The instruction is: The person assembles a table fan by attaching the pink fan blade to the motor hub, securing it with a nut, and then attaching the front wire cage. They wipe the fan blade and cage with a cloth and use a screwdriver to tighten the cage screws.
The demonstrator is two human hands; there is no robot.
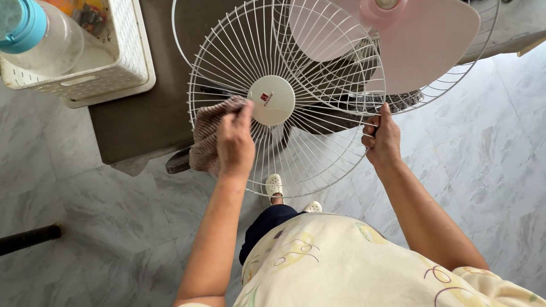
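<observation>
A round white wire fan guard (318, 153) with a white centre disc (272, 100) is held up in front of me. My right hand (382, 139) grips its rim on the right side. My left hand (235, 142) presses a brownish cloth (206, 139) against the wires just left of the centre disc. Behind the guard stands the fan itself, with pale pink blades (421, 40) and its rear wire guard (472, 57).
A brown table (148, 108) holds a white perforated basket (116, 62) at the upper left. A clear bottle with a blue cap (34, 34) is close to the camera. A dark bar (28, 237) lies on the grey marble floor at left. My feet in white shoes (274, 185) show below.
</observation>
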